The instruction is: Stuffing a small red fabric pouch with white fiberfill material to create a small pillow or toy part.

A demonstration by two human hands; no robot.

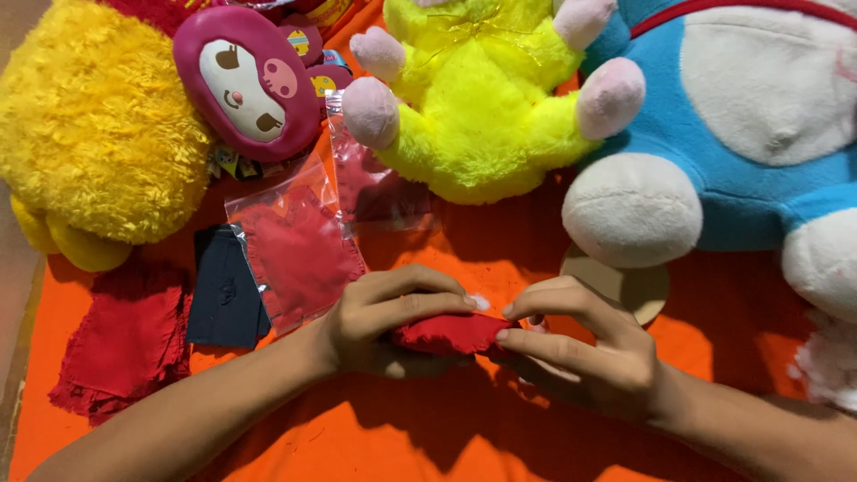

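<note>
My left hand and my right hand meet over the orange cloth and both pinch a small red fabric piece. A tuft of white stuffing shows at my left fingertips, on top of the red piece. My right hand partly covers a tan round disc lying behind it.
A yellow plush toy and a blue-and-white plush toy sit at the back. A fuzzy yellow toy with a pink face lies at the left. Clear bags with red fabric, a dark cloth, red felt and white stuffing lie around.
</note>
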